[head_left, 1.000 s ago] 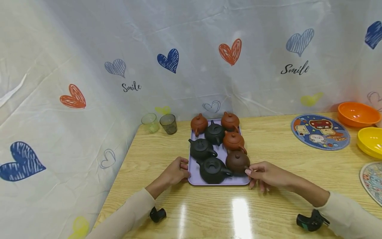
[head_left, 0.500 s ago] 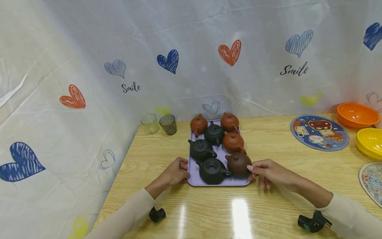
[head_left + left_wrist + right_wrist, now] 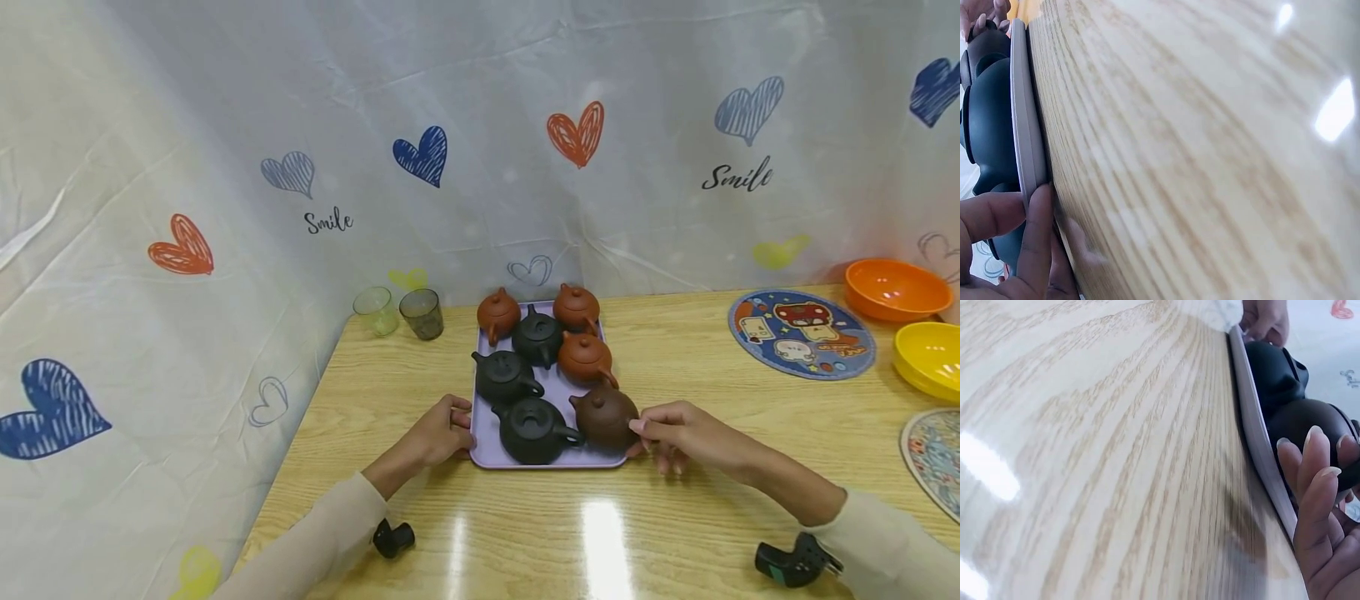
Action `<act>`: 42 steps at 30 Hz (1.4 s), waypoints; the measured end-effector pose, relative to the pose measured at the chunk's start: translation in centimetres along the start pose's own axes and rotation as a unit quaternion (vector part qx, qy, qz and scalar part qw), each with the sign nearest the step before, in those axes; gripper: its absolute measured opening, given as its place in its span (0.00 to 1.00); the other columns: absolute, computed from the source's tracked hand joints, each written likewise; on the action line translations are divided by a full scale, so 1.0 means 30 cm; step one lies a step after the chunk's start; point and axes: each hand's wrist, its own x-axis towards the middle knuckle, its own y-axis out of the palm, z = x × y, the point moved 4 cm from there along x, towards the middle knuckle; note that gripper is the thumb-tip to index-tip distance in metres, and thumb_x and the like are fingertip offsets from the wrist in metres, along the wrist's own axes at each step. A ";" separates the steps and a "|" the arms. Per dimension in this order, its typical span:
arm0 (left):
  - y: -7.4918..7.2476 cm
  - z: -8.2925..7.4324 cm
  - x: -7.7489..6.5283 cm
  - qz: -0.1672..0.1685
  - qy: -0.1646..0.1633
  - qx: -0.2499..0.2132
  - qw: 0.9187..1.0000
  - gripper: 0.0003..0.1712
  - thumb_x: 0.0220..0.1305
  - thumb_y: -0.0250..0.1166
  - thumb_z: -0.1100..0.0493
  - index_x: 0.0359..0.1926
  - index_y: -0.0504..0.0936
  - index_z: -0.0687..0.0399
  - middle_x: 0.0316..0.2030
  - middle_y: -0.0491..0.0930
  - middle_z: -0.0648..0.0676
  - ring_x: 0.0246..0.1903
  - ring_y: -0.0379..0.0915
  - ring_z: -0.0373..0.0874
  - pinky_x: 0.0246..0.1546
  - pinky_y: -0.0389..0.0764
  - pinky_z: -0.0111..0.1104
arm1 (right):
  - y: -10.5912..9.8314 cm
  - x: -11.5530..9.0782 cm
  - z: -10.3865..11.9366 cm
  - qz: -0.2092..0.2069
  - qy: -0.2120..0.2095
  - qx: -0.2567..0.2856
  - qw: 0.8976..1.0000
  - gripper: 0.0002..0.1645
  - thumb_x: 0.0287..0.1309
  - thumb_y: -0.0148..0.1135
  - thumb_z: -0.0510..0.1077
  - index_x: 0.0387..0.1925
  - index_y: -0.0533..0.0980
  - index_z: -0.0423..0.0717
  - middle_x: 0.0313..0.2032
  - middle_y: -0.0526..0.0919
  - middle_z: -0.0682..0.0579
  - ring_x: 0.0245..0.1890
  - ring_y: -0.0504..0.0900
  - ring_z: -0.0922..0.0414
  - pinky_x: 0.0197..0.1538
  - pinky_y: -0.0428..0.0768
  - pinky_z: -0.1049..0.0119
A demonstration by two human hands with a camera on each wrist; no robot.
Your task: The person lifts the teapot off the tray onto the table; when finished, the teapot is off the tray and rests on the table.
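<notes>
A lilac tray bears several small clay teapots. My left hand pinches the tray's left rim near its front corner; in the left wrist view thumb and finger close on the tray edge. At the tray's front right, my right hand pinches the handle of a dark brown teapot, which leans over the right rim. Left of it sits a large black teapot, with another black teapot behind. In the right wrist view the fingers cover part of the brown teapot.
A black teapot and reddish teapots fill the tray's back half. Two glasses stand back left. To the right lie a blue round mat, an orange bowl, a yellow bowl and a patterned mat.
My right hand has drawn the brown teapot to the right, away from the large black teapot and toward the tray's right rim. The left hand has stayed at the tray's left rim.
</notes>
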 end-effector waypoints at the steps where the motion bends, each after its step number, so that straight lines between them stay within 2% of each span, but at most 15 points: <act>1: -0.001 0.000 0.001 0.001 0.000 0.001 1.000 0.32 0.55 0.63 0.76 0.62 0.66 0.69 0.45 0.71 0.62 0.39 0.74 0.49 0.36 0.88 0.39 | -0.003 -0.003 0.002 0.004 -0.002 0.002 1.000 0.27 0.76 0.49 0.49 0.31 0.68 0.26 0.27 0.83 0.37 0.29 0.85 0.49 0.25 0.82 0.64; 4: -0.005 0.001 0.003 0.004 0.002 0.006 1.000 0.32 0.55 0.63 0.75 0.62 0.66 0.69 0.46 0.71 0.63 0.39 0.74 0.49 0.37 0.88 0.38 | -0.017 -0.014 0.012 0.011 -0.015 0.001 1.000 0.26 0.77 0.47 0.48 0.32 0.69 0.25 0.32 0.85 0.36 0.30 0.85 0.49 0.26 0.83 0.63; 9: -0.006 0.004 0.007 0.010 0.005 0.005 1.000 0.33 0.55 0.63 0.75 0.62 0.66 0.69 0.46 0.71 0.63 0.40 0.73 0.49 0.37 0.88 0.38 | -0.046 -0.033 0.026 0.014 -0.034 -0.009 0.999 0.25 0.78 0.45 0.46 0.37 0.72 0.24 0.44 0.86 0.36 0.26 0.83 0.55 0.27 0.84 0.63; 12: -0.007 0.007 0.007 0.012 0.002 0.001 1.000 0.33 0.54 0.63 0.75 0.62 0.66 0.69 0.46 0.71 0.63 0.40 0.73 0.49 0.36 0.88 0.38 | -0.064 -0.043 0.033 0.018 -0.042 -0.008 0.999 0.24 0.79 0.44 0.45 0.40 0.73 0.24 0.43 0.86 0.36 0.26 0.84 0.57 0.27 0.84 0.63; 16: -0.009 0.007 0.007 0.011 0.002 -0.001 1.000 0.33 0.53 0.63 0.75 0.62 0.66 0.69 0.45 0.71 0.62 0.39 0.73 0.49 0.36 0.88 0.37 | -0.089 -0.055 0.041 0.024 -0.056 -0.001 0.998 0.23 0.79 0.42 0.44 0.42 0.73 0.24 0.35 0.86 0.40 0.26 0.84 0.54 0.27 0.84 0.61; 19: -0.011 0.005 0.004 0.011 0.003 -0.001 1.000 0.34 0.53 0.64 0.75 0.62 0.66 0.69 0.45 0.71 0.63 0.38 0.73 0.49 0.35 0.88 0.38 | -0.110 -0.061 0.041 0.024 -0.063 0.000 0.998 0.23 0.79 0.41 0.43 0.42 0.73 0.25 0.37 0.86 0.42 0.27 0.84 0.54 0.27 0.84 0.60; 23: -0.011 0.002 -0.001 0.012 0.003 -0.005 1.000 0.34 0.53 0.64 0.75 0.62 0.66 0.69 0.45 0.71 0.63 0.37 0.73 0.49 0.35 0.88 0.40 | -0.138 -0.064 0.040 0.022 -0.077 -0.001 0.997 0.22 0.80 0.39 0.42 0.44 0.75 0.26 0.45 0.86 0.41 0.28 0.83 0.55 0.28 0.84 0.60; 32: -0.011 0.011 0.011 0.021 0.005 -0.003 1.000 0.34 0.54 0.64 0.75 0.63 0.65 0.69 0.45 0.71 0.63 0.38 0.73 0.48 0.36 0.88 0.37 | -0.194 -0.053 0.060 0.018 -0.094 -0.018 0.995 0.23 0.80 0.37 0.41 0.46 0.76 0.28 0.41 0.85 0.43 0.27 0.83 0.52 0.28 0.84 0.58; 42: -0.010 0.013 0.010 0.020 0.004 -0.006 1.000 0.34 0.53 0.64 0.75 0.63 0.65 0.69 0.45 0.71 0.63 0.38 0.74 0.48 0.36 0.87 0.37 | -0.258 -0.023 0.066 0.027 -0.095 -0.026 0.995 0.24 0.81 0.35 0.42 0.45 0.74 0.28 0.43 0.85 0.46 0.28 0.83 0.52 0.30 0.84 0.58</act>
